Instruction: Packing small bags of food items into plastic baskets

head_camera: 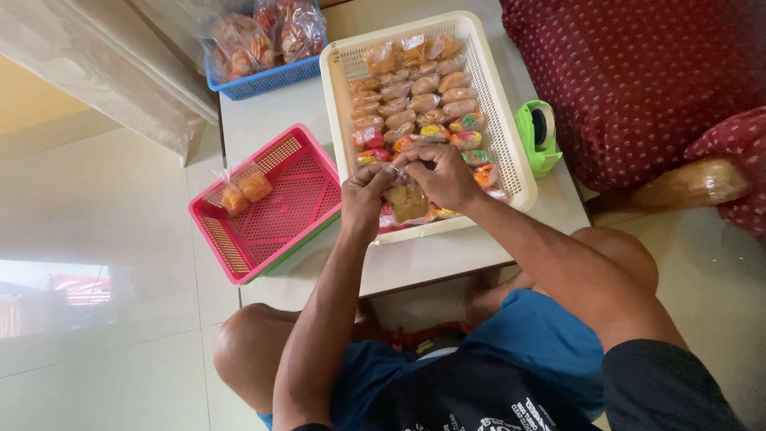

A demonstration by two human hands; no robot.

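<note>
My left hand [365,198] and my right hand [440,174] meet over the near end of a cream plastic basket [511,152]. Both pinch the top of a small clear bag of brown pastry [408,201] that hangs between them. The cream basket holds rows of wrapped brown pastries [419,86] and several colourful wrapped ones [467,132]. To the left sits a pink basket [295,199] with one sealed clear bag of orange-brown pastries [244,190] in its far corner.
A low white table [423,259] carries the baskets. A blue basket [267,78] with bagged snacks stands at the back. A green tape dispenser [538,136] lies right of the cream basket. A dark red dotted cushion [638,80] is at the right. My knees are by the table's near edge.
</note>
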